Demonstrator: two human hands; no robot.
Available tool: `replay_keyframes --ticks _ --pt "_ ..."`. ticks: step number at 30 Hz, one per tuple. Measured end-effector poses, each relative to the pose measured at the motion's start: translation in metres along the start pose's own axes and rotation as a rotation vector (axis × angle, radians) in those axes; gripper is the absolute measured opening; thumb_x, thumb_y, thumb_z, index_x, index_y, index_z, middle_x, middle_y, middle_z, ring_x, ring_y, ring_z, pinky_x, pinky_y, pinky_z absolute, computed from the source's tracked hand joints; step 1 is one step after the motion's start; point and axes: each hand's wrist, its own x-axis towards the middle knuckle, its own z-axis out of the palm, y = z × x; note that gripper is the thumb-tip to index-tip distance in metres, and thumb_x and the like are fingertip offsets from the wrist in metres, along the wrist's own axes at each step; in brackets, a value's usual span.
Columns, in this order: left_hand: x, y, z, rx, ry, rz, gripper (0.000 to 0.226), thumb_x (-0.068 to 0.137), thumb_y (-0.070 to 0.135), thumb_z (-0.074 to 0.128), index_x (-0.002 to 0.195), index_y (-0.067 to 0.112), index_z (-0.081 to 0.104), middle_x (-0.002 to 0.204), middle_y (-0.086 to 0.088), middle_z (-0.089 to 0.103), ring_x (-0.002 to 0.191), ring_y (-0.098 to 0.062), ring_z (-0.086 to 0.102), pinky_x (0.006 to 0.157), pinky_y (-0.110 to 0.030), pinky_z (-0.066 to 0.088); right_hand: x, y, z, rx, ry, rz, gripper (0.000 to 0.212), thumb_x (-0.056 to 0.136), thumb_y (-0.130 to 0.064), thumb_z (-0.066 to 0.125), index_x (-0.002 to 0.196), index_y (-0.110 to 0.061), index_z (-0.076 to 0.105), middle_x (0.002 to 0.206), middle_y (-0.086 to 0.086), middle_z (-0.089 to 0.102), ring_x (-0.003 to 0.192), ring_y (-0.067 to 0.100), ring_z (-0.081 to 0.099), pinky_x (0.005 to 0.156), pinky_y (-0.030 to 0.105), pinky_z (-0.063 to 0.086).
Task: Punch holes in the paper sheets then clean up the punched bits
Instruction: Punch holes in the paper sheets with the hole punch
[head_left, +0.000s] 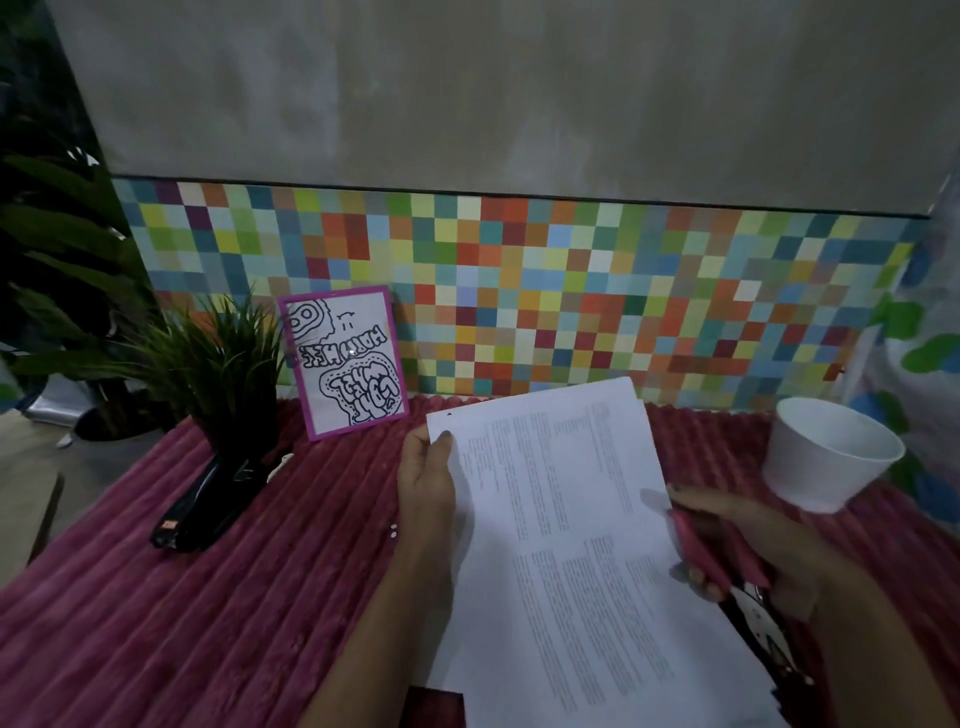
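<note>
Cup (831, 457) stands near right hand (779, 540) gripping pink punch (698, 551); left hand (426, 483) pinches sheets (561, 519).

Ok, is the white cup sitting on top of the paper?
No, the white cup stands on the pink cloth to the right of the paper sheets, apart from them.

Open red cloth (208, 623) left of the paper sheets (561, 519); black stapler (208, 499), potted plant (218, 374), framed drawing (343, 361) beyond, white cup (826, 457) right.
</note>
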Motion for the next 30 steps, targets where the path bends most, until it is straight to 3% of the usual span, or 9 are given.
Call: replay_keyframes --ticks 2,5,7,12,17,23,25,27,30 --pt "0.007 -0.002 -0.003 -0.015 -0.014 -0.066 0.015 0.096 0.015 0.056 0.109 0.011 0.062 0.095 0.001 0.072 0.091 -0.019 0.069 0.065 -0.024 0.054 0.000 -0.002 0.000 0.003 0.003 -0.014 0.058 0.077 -0.040 0.071 0.116 0.002 0.059 0.071 0.028 0.060 0.061 0.031 0.052 0.047 0.031 0.041" --pt "0.008 -0.005 -0.005 0.081 -0.104 -0.100 0.020 0.091 0.015 0.064 0.111 0.013 0.067 0.098 -0.002 0.076 0.083 -0.019 0.074 0.064 -0.030 0.058 0.001 -0.005 0.002 -0.028 0.018 -0.034 0.052 0.081 -0.038 0.069 0.111 0.003 0.058 0.072 0.028 0.064 0.062 0.032 0.057 0.048 0.031 0.041" --pt "0.009 -0.003 -0.006 0.021 -0.140 -0.107 0.025 0.091 0.013 0.063 0.116 0.008 0.066 0.104 -0.009 0.074 0.091 -0.027 0.073 0.075 -0.039 0.060 0.001 -0.007 0.002 -0.040 0.009 -0.024 0.051 0.082 -0.037 0.070 0.112 0.002 0.058 0.074 0.028 0.064 0.057 0.030 0.059 0.048 0.031 0.041" --pt "0.011 -0.002 -0.013 -0.186 -0.252 -0.225 0.034 0.091 0.026 0.062 0.122 0.013 0.064 0.120 -0.014 0.069 0.109 -0.037 0.066 0.097 -0.058 0.048 0.006 -0.008 -0.001 -0.015 -0.045 -0.006 0.044 0.084 -0.030 0.072 0.114 0.000 0.062 0.074 0.023 0.061 0.052 0.026 0.056 0.047 0.031 0.039" --pt "0.003 0.007 -0.012 -0.009 -0.337 -0.213 0.032 0.090 0.019 0.064 0.120 0.008 0.066 0.115 -0.013 0.071 0.101 -0.030 0.070 0.082 -0.039 0.058 0.004 -0.015 -0.002 -0.004 0.005 -0.012 0.038 0.084 -0.030 0.068 0.106 0.000 0.060 0.066 0.021 0.058 0.050 0.026 0.051 0.046 0.029 0.040" --pt "-0.007 0.076 0.018 0.060 -0.316 0.201 0.027 0.090 0.009 0.063 0.117 0.006 0.066 0.111 -0.008 0.073 0.098 -0.026 0.072 0.085 -0.040 0.058 -0.018 -0.037 0.009 0.191 0.135 -0.514 0.011 0.092 -0.018 0.058 0.086 -0.009 0.063 0.069 0.019 0.060 0.052 0.024 0.061 0.045 0.028 0.049" --pt "-0.011 0.100 0.025 0.055 -0.346 0.349 0.024 0.092 0.009 0.061 0.116 0.006 0.065 0.110 -0.004 0.074 0.099 -0.021 0.071 0.082 -0.035 0.059 -0.024 -0.042 0.015 0.257 0.122 -0.650 0.015 0.093 -0.013 0.055 0.081 -0.014 0.064 0.068 0.013 0.057 0.053 0.023 0.061 0.046 0.027 0.048" --pt "-0.014 0.109 0.029 0.049 -0.372 0.440 0.021 0.094 0.007 0.058 0.114 0.008 0.065 0.107 0.001 0.074 0.097 -0.017 0.071 0.078 -0.028 0.058 -0.026 -0.042 0.021 0.266 0.129 -0.713 0.014 0.093 -0.011 0.053 0.086 -0.014 0.064 0.069 0.012 0.057 0.055 0.024 0.060 0.048 0.027 0.047" --pt "-0.010 0.099 0.029 0.058 -0.372 0.428 0.023 0.094 0.009 0.059 0.116 0.005 0.065 0.108 -0.002 0.074 0.098 -0.019 0.071 0.080 -0.031 0.057 -0.021 -0.033 0.027 0.263 0.159 -0.703 0.013 0.092 -0.010 0.054 0.084 -0.014 0.063 0.068 0.009 0.058 0.056 0.026 0.060 0.049 0.029 0.046"
